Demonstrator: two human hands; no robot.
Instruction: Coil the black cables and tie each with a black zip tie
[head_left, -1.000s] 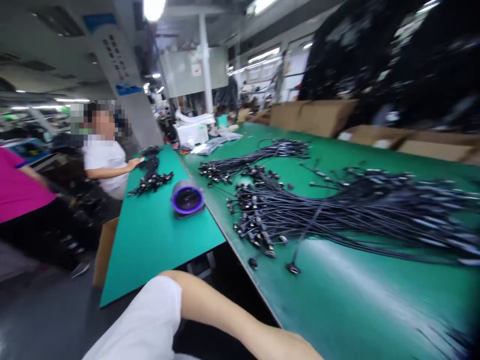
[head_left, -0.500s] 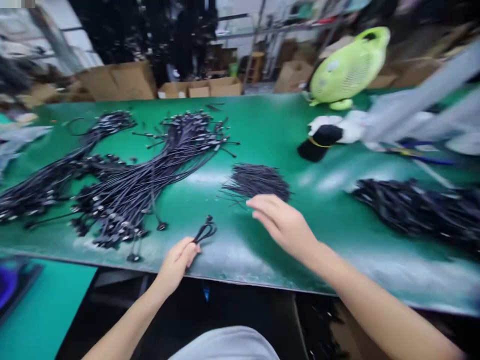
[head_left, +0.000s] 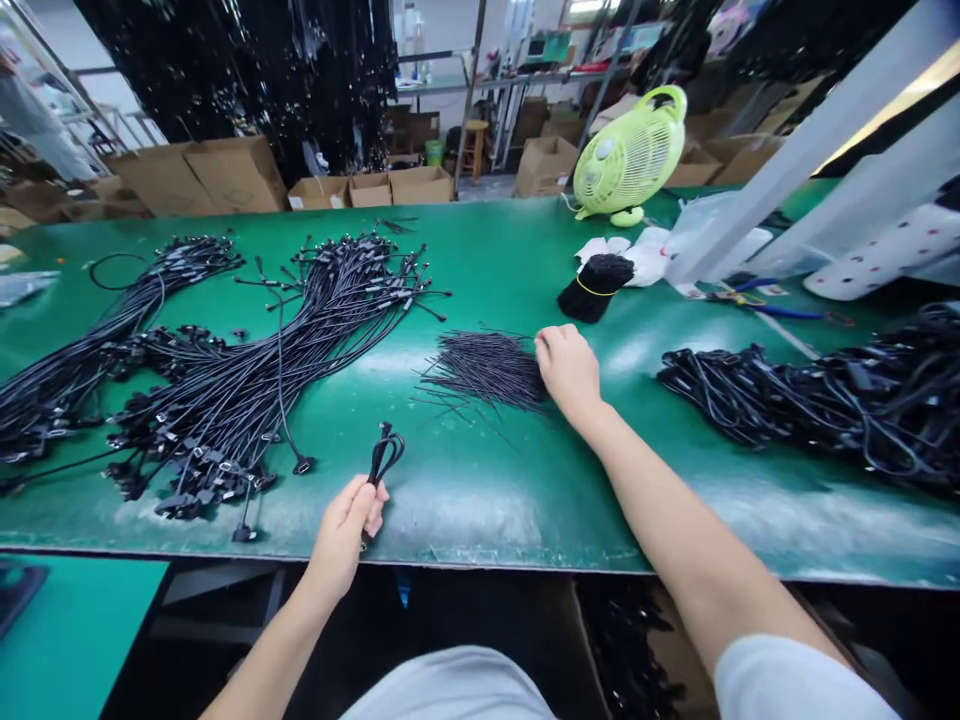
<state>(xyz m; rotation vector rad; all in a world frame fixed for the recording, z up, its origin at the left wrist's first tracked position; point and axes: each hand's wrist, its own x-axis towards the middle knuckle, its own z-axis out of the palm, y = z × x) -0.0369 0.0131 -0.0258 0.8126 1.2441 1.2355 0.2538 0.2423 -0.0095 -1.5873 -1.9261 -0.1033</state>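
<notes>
One short black cable (head_left: 385, 452), doubled into a loop, sits in the left hand (head_left: 341, 535). The fingers close around it in a firm fist, the loop standing up above the thumb and a thin end showing below. This hand is over the front edge of the green work mat (head_left: 480, 515).

Well to its right, the right hand (head_left: 568, 368) rests on the mat, relaxed and loosely curled, without a clear grip. Its fingertips (head_left: 541, 342) touch the end of a loose pile of thin black wires (head_left: 480, 370), which lies between the two hands and much nearer the right one.

Just beyond the right hand stands a bundle of black wires tied with a yellow band (head_left: 592, 288), with white plastic bags (head_left: 637, 250) behind it. Further right of that hand lies a tangled heap of thicker black cables (head_left: 810, 400), and a blue-handled tool (head_left: 780, 310) lies beyond the heap.

Ahead and left of the left hand spreads a large heap of black cables with small connectors (head_left: 225, 400), its nearest ends just beside that hand. A second heap (head_left: 82, 365) lies further left. Far ahead of both hands, a lime-green fan (head_left: 630, 155) stands on the mat, with cardboard boxes (head_left: 367, 188) beyond it.
</notes>
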